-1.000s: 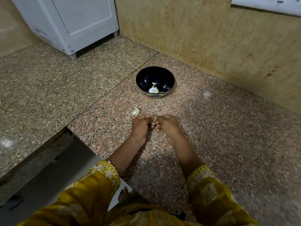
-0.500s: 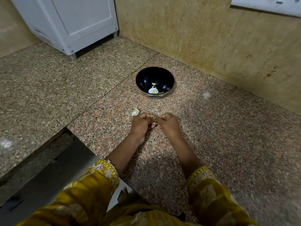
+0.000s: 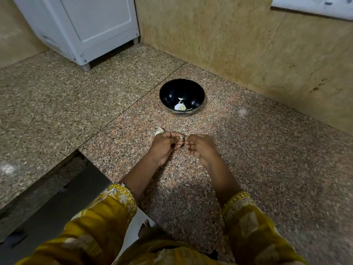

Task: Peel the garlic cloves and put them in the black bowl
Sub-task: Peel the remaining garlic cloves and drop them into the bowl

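Both hands sit close together, knuckles up, at mid tabletop (image 3: 248, 150), a speckled granite slab. The left hand (image 3: 166, 146) has its fingers curled under & its grip pinched on a small pale garlic clove (image 3: 180, 138), held btwn thumb tip & forefinger at the hand's right, far corner. The right hand (image 3: 200, 148) is just beside it w/ fingers curled in too, thumb & fingertips pointing at the clove across a narrow gap. Can't tell whether its grip is actually nipping the clove or its skin, as the spot is too small. A second clove (image 3: 159, 131), still in pale skin, lies on the tabletop just beyond the left hand's far left edge, touching or nearly so. The black bowl (image 3: 193, 90) stands upright farther off, straight beyond the hands & apart from them, near the tan stone wall (image 3: 229, 35). In its bottom lie a few whitish garlic pcs (image 3: 180, 106), bunched toward the near side. Both forearms come up from the near edge in yellow patterned sleeves (image 3: 107, 217) w/ embroidered cuffs. Far left, a white cabinet-like unit (image 3: 86, 25) stands on short feet on the same surface. Near left the tabletop ends at a cut-out edge, w/ a darker lower level beyond it.
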